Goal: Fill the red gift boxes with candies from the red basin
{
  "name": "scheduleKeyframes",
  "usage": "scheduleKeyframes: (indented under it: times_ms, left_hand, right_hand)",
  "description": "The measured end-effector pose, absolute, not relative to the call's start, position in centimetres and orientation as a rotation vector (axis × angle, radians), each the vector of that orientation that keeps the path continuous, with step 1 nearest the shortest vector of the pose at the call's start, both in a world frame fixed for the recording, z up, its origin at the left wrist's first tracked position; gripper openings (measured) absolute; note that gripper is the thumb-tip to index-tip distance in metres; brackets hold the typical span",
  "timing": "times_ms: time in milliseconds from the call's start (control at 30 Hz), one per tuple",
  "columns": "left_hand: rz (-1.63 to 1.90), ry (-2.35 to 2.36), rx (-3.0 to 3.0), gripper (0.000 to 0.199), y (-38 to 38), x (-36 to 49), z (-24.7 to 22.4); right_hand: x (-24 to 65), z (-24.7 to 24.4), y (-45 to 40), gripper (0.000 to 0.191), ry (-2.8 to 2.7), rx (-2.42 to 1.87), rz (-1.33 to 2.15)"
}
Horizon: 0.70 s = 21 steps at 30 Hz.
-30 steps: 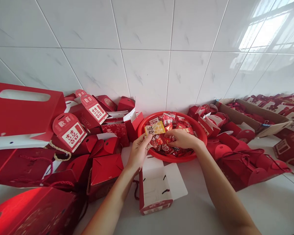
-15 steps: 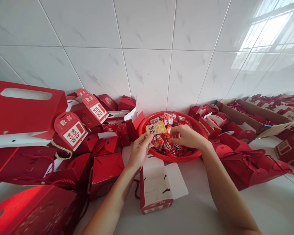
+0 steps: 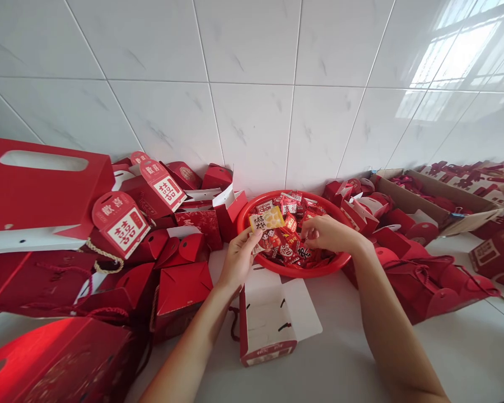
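Observation:
My left hand (image 3: 240, 254) is closed on a small yellow candy packet (image 3: 267, 220) printed with dark characters, held over the left rim of a round red plastic basket (image 3: 348, 215). Red-wrapped candies (image 3: 289, 251) of several kinds fill the basket. On its right side, my right hand (image 3: 325, 232) reaches down among the candies with bent, closed fingers. Its fingertips are partly hidden, and I cannot make out what they hold. Just in front of the basket lies an open red gift box (image 3: 269, 316), its white inside facing up and a flap spread to the right.
Red gift boxes (image 3: 182, 288) with rope handles crowd the left side. More red boxes (image 3: 415, 274) lie at the right, beside a brown cardboard carton (image 3: 424, 196) with red items in it. A white tiled wall (image 3: 252, 129) rises behind the table (image 3: 319, 364).
My right hand has shifted slightly right within the basket, uncovering more red candies. The left hand and its yellow packet have stayed in place.

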<state>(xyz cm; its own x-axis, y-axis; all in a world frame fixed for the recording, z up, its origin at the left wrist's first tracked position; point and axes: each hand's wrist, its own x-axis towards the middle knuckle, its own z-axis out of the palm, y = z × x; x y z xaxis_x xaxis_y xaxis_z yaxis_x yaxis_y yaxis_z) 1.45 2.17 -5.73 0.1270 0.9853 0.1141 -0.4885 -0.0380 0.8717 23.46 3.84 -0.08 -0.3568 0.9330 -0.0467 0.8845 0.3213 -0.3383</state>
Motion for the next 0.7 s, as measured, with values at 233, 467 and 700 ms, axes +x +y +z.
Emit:
scheduleKeyframes:
  times_ms: [233, 467, 700]
  left_hand:
    - [1.337, 0.669, 0.979, 0.038, 2.2, 1.3, -6.0]
    - [1.333, 0.657, 1.001, 0.038, 2.3, 1.3, -6.1]
    - [1.33, 0.668, 1.037, 0.035, 2.1, 1.3, -6.1]
  right_hand:
    - [22.7, -0.2, 3.8, 0.014, -2.526, -1.684, 0.526]
    - [23.5, -0.5, 4.0, 0.012, -2.441, -1.521, 0.559]
    - [25.0, 0.4, 3.8, 0.03, -2.112, -1.364, 0.489]
